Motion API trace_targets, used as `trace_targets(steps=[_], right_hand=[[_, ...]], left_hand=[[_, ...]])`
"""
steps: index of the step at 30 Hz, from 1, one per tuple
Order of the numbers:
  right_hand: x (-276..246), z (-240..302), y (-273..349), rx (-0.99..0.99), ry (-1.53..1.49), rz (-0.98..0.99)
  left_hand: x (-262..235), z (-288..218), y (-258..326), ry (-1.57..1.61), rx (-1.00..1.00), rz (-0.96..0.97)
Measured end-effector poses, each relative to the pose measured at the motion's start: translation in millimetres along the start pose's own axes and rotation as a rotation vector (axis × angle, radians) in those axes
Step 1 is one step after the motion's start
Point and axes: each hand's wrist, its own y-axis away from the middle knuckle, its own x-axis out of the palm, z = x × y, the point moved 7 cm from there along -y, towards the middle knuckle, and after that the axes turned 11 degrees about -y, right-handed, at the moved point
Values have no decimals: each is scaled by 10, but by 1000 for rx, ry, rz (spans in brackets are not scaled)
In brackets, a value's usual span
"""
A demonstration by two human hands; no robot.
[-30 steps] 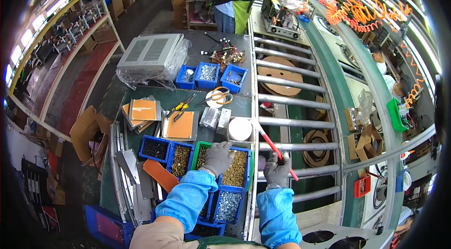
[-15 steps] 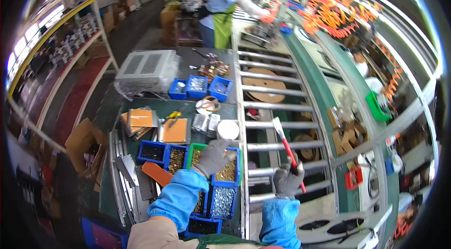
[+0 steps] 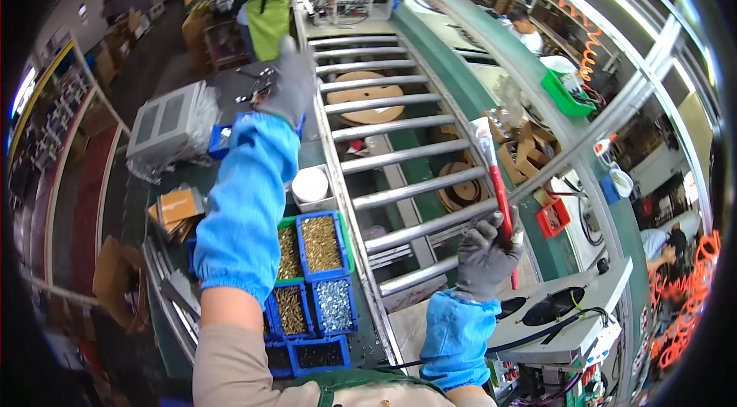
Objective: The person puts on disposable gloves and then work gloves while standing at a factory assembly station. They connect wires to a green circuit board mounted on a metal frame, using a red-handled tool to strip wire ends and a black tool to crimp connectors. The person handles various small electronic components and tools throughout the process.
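Observation:
In a grey glove, my left hand (image 3: 290,88) reaches far forward over the small blue bins at the back of the bench; motion smears its fingers, and I cannot tell what is in them. A grey-gloved right hand (image 3: 487,257) of mine is closed around the red handle of a brush (image 3: 500,196), its pale flat tip pointing up and away. This hand hovers over the right side of the roller conveyor (image 3: 422,194). Nearer me stand bins of brass-coloured screws (image 3: 320,242), silver screws (image 3: 334,306) and dark small parts (image 3: 318,355).
A plastic-wrapped grey metal housing (image 3: 170,127) sits on the bench at left. A white round container (image 3: 310,185) stands beside the conveyor. At lower right is a white panel with round fan openings (image 3: 553,306). Beyond the bench a person in a green apron (image 3: 267,23) works.
My left hand has moved from the brass-coloured screw bins forward to the back bins. My right hand, still holding the brush, has shifted right and slightly forward. The whole view has turned right.

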Motion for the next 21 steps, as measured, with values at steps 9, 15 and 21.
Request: trace_targets(steps=[9, 15, 21], right_hand=[[230, -232, -762, 190, -36, 220], [109, 142, -2204, -98, 481, 163], [-451, 958, -2166, 37, 63, 173]], left_hand=[[652, -499, 843, -126, -20, 481], [-1849, 343, 615, -9, -237, -188], [-3229, 1015, 1734, -2656, -264, -11]])
